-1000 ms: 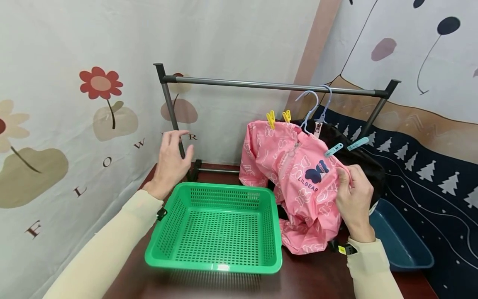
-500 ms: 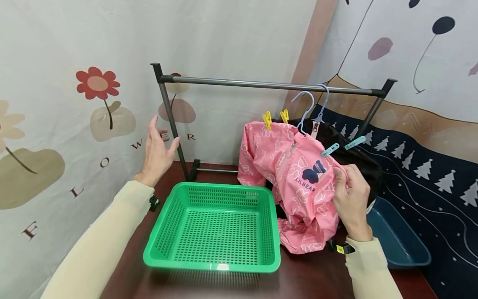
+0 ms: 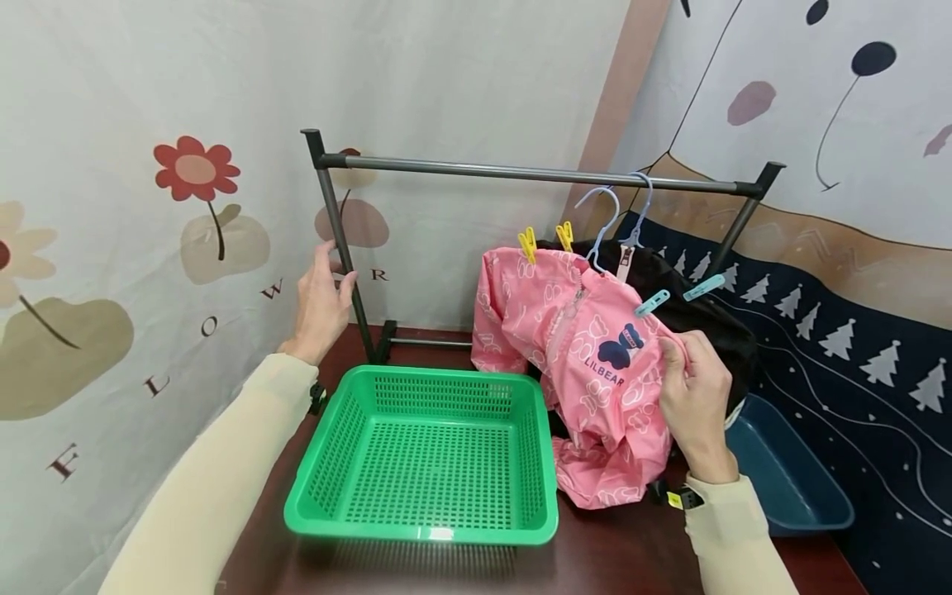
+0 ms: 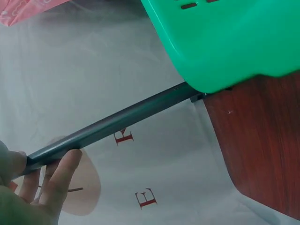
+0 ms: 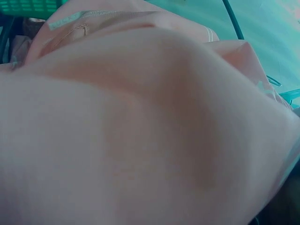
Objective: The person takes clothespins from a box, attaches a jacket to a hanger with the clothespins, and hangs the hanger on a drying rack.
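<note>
A pink child's jacket [image 3: 576, 330] with a printed bear hangs toward the right. My right hand [image 3: 695, 397] pinches its side edge; in the right wrist view, the jacket's pink cloth [image 5: 140, 140] hides that hand. From its collar rises a blue hanger [image 3: 601, 223], the hook in front of and below the rack's bar. A yellow clothespin [image 3: 527, 245] and a light-blue clothespin [image 3: 652, 303] clip its shoulders. My left hand [image 3: 318, 306] holds the left post of the clothes rack [image 3: 476, 169]; in the left wrist view, thumb and fingers lie on either side of the post [image 4: 126, 115].
Behind the jacket hangs a black garment [image 3: 714, 330], its hanger [image 3: 641, 207] hooked over the bar. A green basket [image 3: 424, 537] stands on the dark red table [image 3: 580, 562]. At the right is a blue tub [image 3: 788, 463]. A printed curtain [image 3: 461, 74] closes off the back.
My left hand moved left, away from the rack's post, with fingers spread, then came back to it. The right hand keeps its pinch on the jacket.
</note>
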The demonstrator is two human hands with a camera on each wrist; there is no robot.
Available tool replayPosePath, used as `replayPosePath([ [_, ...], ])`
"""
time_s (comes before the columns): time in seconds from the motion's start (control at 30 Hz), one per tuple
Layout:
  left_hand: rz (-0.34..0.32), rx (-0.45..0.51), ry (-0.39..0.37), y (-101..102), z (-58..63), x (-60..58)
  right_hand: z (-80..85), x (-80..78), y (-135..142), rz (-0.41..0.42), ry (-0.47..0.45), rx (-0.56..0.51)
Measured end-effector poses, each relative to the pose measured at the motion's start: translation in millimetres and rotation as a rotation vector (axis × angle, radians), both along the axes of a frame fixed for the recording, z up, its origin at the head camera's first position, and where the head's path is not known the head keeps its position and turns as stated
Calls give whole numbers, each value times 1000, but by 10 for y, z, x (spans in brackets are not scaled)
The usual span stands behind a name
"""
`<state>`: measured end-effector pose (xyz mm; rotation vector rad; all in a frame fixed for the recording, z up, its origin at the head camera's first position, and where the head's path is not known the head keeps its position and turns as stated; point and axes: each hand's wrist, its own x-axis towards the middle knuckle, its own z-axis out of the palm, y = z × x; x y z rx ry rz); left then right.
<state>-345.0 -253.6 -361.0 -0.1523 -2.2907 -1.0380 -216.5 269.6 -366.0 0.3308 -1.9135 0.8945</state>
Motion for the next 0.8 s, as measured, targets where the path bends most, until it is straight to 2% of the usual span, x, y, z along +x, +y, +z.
replayPosePath([
  [0.4,11,-26,18,-13,-62,-6,-20,-28,-43,2,19,12],
  [0.63,8,-41,18,-2,-31,-4,-12,-51,-54,5,9,5],
  [0.8,4,-48,15,10,-17,-11,3,-97,-69,8,35,4],
])
